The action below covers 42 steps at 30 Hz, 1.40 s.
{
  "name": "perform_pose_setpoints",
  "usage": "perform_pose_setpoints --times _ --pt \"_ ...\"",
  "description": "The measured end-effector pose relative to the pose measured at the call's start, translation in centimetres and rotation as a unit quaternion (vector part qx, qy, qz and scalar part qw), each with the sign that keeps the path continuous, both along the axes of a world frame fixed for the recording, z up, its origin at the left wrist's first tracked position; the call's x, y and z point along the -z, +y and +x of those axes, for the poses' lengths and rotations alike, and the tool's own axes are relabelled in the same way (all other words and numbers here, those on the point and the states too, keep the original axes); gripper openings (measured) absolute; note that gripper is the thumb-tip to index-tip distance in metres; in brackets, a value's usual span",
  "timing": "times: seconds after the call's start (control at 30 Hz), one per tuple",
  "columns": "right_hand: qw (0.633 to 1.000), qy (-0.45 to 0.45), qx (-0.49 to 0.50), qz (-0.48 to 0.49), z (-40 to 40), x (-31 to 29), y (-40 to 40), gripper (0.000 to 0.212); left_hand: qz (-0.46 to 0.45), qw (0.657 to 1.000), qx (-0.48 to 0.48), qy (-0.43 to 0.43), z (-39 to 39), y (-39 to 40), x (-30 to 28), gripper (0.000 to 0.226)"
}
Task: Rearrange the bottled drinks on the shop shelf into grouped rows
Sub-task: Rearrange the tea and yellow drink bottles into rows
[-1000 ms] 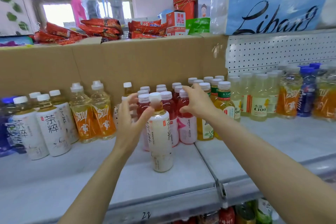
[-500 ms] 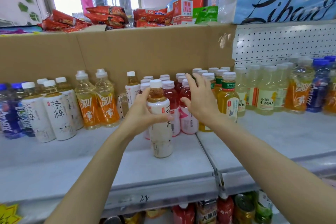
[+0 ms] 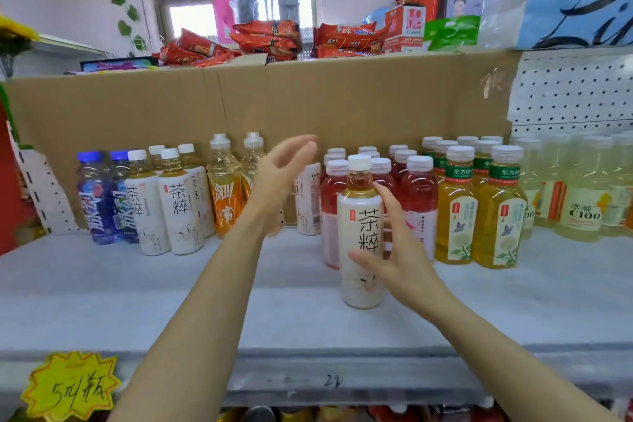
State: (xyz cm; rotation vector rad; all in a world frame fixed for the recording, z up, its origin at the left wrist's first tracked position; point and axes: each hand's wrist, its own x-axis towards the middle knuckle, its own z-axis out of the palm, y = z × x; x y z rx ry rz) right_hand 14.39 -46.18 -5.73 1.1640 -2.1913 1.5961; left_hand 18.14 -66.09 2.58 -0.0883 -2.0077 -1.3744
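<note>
A white-label tea bottle point(image 3: 359, 236) stands upright, alone, toward the front of the grey shelf point(image 3: 171, 305). My right hand point(image 3: 394, 250) is open beside its right flank, thumb near the label, fingers spread, not gripping it. My left hand point(image 3: 281, 175) is open and raised to the left of the bottle, apart from it, in front of another white tea bottle point(image 3: 308, 199). Behind stand several red drinks point(image 3: 418, 195). More white tea bottles point(image 3: 178, 202) stand at the left.
Blue bottles point(image 3: 99, 199) stand at far left, orange sport drinks point(image 3: 224, 188) beside the teas, yellow-green tea bottles point(image 3: 496, 212) and pale C100 bottles point(image 3: 582, 205) to the right. A cardboard wall point(image 3: 342, 99) backs the shelf. A yellow price tag point(image 3: 68, 387) hangs on the front edge.
My left hand let go of the white tea bottle and lifted away to the left. My right hand dropped from the red bottles to the tea bottle's right side. The view shifted left.
</note>
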Motion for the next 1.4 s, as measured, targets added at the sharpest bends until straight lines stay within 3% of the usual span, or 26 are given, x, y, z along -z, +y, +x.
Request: perform_pose_setpoints --times 0.07,0.23,0.33,0.4,0.53,0.7,0.9,0.97,1.07,1.27,1.4 --pt "1.0 -0.002 0.011 -0.004 0.1 0.1 -0.2 0.1 0.035 0.994 -0.102 0.002 -3.0 -2.8 0.3 0.049" --pt "0.999 -0.024 0.028 -0.029 0.6 0.6 -0.9 0.097 0.008 0.966 -0.17 -0.197 -12.5 -7.2 3.7 0.098" --pt "0.997 -0.044 0.035 -0.052 0.8 1.2 -1.3 0.095 0.039 0.954 -0.188 -0.231 -15.3 -7.7 5.2 0.086" --pt "0.997 -0.045 0.053 -0.043 0.7 1.4 -1.3 0.1 0.063 0.961 -0.182 -0.198 -15.4 -7.4 6.4 0.073" --pt "0.996 -0.049 0.074 -0.03 0.8 1.4 -1.7 0.112 0.075 0.977 -0.162 -0.12 -13.7 -6.7 7.4 0.067" --pt "0.994 -0.019 0.098 -0.043 2.3 1.7 -2.5 0.11 0.137 0.978 -0.13 -0.093 -9.4 -6.3 7.1 0.062" --pt "0.997 0.0 0.047 -0.058 6.1 1.9 -4.4 0.105 0.126 0.977 -0.173 -0.017 -1.0 -8.4 7.1 0.053" --pt "0.998 -0.001 0.028 -0.055 7.8 1.9 -5.7 0.104 0.111 0.972 -0.205 -0.014 1.7 -10.1 7.7 0.055" --pt "0.998 -0.01 -0.011 -0.056 10.3 1.6 -8.2 0.103 0.063 0.965 -0.251 -0.036 5.2 -13.2 8.7 0.081" --pt "0.997 -0.022 -0.055 -0.058 13.4 1.3 -15.1 0.102 0.068 0.952 -0.294 -0.048 10.8 -18.4 9.3 0.068" --pt "0.995 -0.037 -0.05 -0.074 14.5 1.2 -19.7 0.102 0.046 0.943 -0.324 -0.058 12.3 -21.0 9.1 0.072"
